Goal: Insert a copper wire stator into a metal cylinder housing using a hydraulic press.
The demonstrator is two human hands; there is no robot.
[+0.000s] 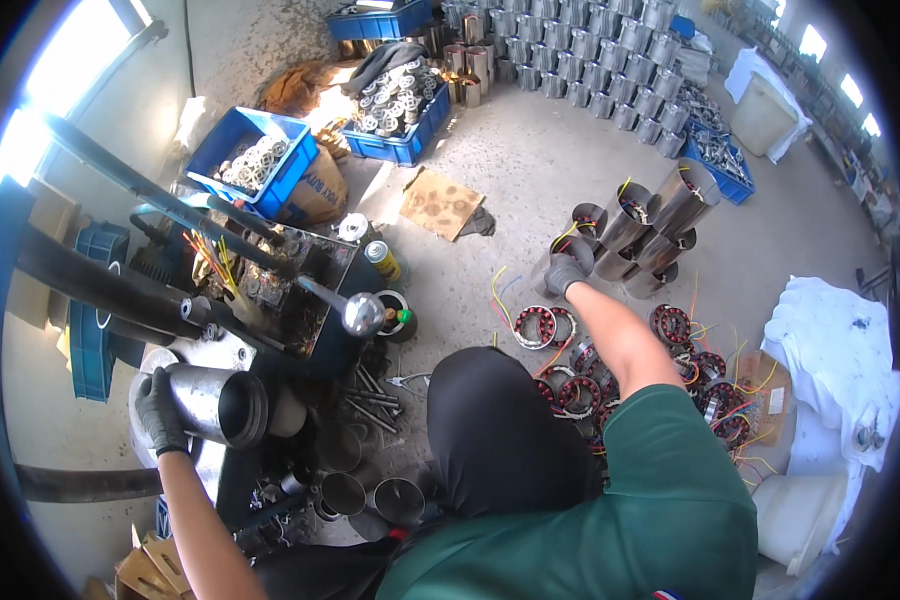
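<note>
Head view: we look down at a cluttered workshop floor.
Left hand (160, 410): our gloved fingers wrap a steel tube (215, 403) lying on the press (270, 290).
Tube: stiff, smooth, probably slippery; we judge the plain outer wall the best hold.
Right hand (567, 272): it closes on another tube (560, 262) beside the wound coils (548, 325).

A brown cardboard box (320, 190) is sitting upper left beside blue crates; a flattened cardboard sheet (440, 203) is lying at upper centre.
</note>
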